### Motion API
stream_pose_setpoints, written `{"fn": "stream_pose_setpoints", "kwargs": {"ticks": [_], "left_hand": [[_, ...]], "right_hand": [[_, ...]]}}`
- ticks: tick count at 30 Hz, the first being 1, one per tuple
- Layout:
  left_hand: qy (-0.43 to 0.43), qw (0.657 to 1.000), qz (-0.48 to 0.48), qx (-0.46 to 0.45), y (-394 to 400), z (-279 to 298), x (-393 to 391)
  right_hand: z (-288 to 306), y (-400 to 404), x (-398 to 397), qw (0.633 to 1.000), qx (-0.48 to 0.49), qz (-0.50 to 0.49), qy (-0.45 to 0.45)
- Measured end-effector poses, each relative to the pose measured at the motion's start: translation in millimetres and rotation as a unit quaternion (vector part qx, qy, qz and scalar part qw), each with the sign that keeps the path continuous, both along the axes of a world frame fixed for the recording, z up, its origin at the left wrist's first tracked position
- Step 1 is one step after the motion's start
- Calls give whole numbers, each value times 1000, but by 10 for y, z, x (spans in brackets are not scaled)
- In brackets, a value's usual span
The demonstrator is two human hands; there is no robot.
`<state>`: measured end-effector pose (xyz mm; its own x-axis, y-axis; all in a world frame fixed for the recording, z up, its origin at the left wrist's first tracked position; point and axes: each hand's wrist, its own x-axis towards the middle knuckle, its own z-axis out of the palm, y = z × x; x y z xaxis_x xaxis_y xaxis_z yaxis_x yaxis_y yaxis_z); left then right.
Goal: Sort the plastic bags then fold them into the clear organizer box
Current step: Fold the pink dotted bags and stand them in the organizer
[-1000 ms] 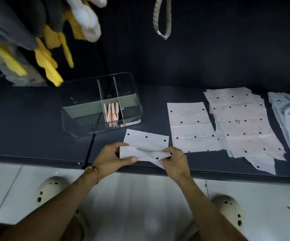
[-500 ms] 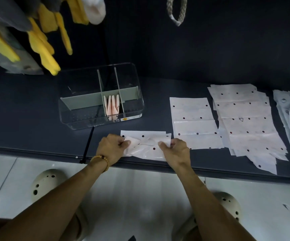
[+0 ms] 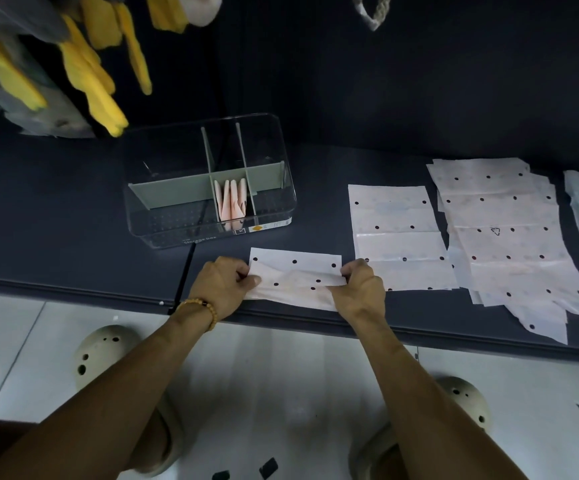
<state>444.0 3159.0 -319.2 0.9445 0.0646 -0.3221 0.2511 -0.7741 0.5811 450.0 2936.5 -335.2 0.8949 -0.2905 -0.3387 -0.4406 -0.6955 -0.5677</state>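
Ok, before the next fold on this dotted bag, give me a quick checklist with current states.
1. Both hands on the bag: ok. The left hand pinches its left end and the right hand pinches its right end.
2. Dotted bag lying on the dark counter: ok, though its near edge sits close to the counter's front edge.
3. Fold edges lined up: cannot tell, the near layer looks rumpled.
4. Clear organizer box in view beyond the left hand: ok.
5. Room in the box: ok. Folded pink bags stand in the middle front compartment; the others look empty.
6. Flat bags to the right kept apart from this one: ok.
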Motion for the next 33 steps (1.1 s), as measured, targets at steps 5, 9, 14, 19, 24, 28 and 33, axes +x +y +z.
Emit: {"fn": "stream_pose_setpoints", "kwargs": {"ticks": [5,9,14,19,24,28,33], "left_hand": [[20,1000,-9,-3,-17,9,-70],[33,999,13,-10,8,-85,-119],[-110,982,1,153,61,-44,-226],[-227,940,-218,135,-166,-157,-331],[-165,937,-271,145,-147,-375,-434],[-161,932,-291,141,-113,-391,-432],[-177,935,-283,118,-106,-369,-434]], "right_hand": [[-4,23,0,1000,2,-15,-16],[16,21,27,1000,8,-28,-10],[24,23,21,1000,12,-26,-12],[10,19,-23,999,15,-15,-24],[34,41,-75,999,15,-11,-33],[63,111,-229,982,-136,39,-127],[-61,439,-387,924,-185,266,-201]]}}
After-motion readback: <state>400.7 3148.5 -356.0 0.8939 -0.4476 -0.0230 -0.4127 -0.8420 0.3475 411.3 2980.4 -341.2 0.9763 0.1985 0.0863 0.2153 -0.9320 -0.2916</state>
